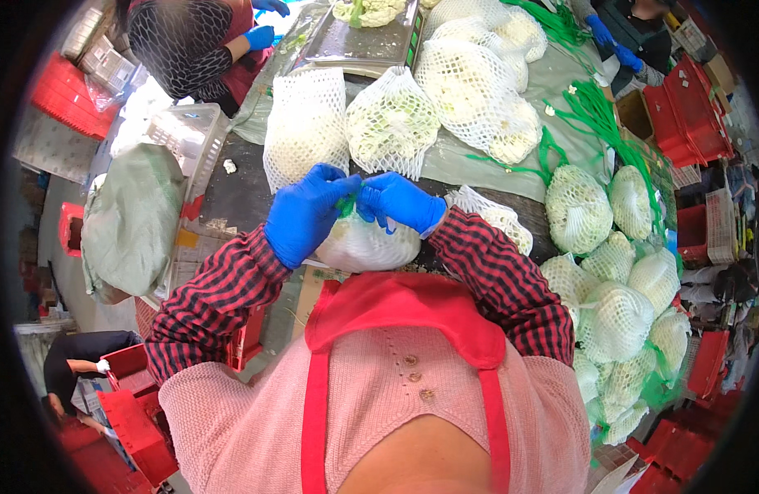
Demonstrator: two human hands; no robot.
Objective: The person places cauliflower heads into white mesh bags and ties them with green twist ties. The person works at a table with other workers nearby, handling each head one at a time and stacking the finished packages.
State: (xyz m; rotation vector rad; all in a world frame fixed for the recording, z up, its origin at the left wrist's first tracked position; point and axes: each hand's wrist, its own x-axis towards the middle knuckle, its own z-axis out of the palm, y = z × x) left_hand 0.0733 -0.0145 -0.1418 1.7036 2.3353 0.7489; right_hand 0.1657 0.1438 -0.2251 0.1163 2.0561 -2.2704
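Observation:
Both my hands wear blue gloves and meet above a cauliflower in white foam netting [368, 246] at the near table edge. My left hand [310, 210] pinches a green mesh bag [347, 204] gathered at the cauliflower's top. My right hand [399, 202] has its fingers bent against the same gathered mesh; part of the mesh is hidden behind the fingers. Just beyond stand two more net-sleeved cauliflowers, one [306, 126] at left and one [393, 123] at right. A white foam net sleeve [497, 216] lies beside my right wrist.
Several netted cauliflowers [617, 315] are piled at right, near green mesh bags [602, 123]. A weighing scale [361, 43] holds a bare cauliflower [370, 11]. A white plastic basket [200, 142] and a grey-green sack [132, 216] are at left. Co-workers with blue gloves stand across the table.

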